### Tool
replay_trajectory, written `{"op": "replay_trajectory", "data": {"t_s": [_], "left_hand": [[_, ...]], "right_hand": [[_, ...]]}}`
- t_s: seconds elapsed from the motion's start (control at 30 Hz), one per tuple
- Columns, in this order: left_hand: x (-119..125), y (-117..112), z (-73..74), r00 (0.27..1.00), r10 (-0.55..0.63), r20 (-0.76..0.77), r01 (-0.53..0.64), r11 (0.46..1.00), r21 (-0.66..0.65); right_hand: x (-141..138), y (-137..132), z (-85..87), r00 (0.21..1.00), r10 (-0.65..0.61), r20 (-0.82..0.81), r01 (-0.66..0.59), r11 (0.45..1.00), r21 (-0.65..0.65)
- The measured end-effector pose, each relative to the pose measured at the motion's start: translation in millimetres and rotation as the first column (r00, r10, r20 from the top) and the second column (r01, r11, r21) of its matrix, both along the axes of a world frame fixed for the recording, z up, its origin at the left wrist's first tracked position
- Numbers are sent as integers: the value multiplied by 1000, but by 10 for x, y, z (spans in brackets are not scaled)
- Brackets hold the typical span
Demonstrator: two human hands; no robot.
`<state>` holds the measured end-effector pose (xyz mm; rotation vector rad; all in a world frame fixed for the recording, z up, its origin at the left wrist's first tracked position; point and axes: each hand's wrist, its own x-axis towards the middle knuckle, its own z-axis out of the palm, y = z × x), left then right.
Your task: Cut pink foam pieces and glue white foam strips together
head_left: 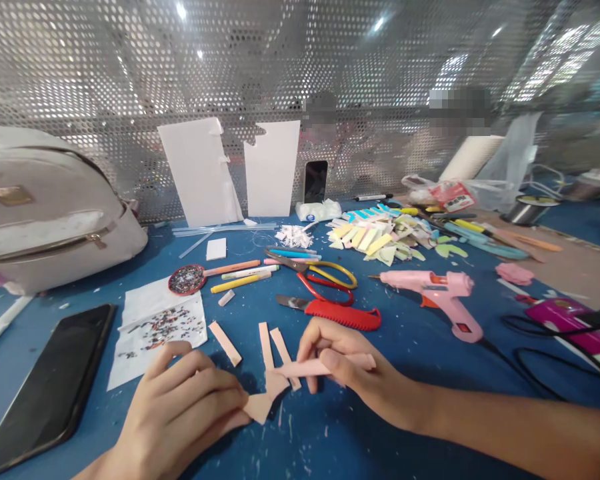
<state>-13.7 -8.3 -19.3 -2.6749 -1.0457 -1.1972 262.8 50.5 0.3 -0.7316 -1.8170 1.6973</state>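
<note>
My left hand [190, 403] pinches the near end of a light pink, bent paper cutout [260, 405] between thumb and fingers. In my right hand [353, 373] is a pale pink marker [315, 367], gripped like a pen and slanting left, its tip at the top of the cutout. Narrow pink paper strips lie just beyond: one strip [225, 343] nearer my left hand, another strip [265, 343] above the cutout, and a third strip [281, 347] running partly under the marker. Whether the middle strip joins the cutout I cannot tell.
Beyond my hands lie a red utility knife [343, 314], scissors [325, 270], several markers [240, 282] and a pink glue gun [430, 290]. Colored paper scraps [380, 237] are piled behind. At left are a phone [45, 380], a glitter-strewn paper sheet [155, 320] and a backpack [45, 207].
</note>
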Motion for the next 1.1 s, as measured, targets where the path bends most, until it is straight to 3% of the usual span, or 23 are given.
{"op": "replay_trajectory", "data": {"t_s": [0.2,0.97,1.1], "left_hand": [[11,14,13,1000,-9,-4,9,1000,-24],[-17,9,-14,999,-34,1,34,999,-32],[-16,11,-18,999,-34,2,34,999,-29]], "right_hand": [[11,-2,-10,999,52,-8,-52,998,-23],[7,24,-26,999,-41,-17,41,999,-2],[3,22,-3,1000,-8,-6,8,1000,-13]]}}
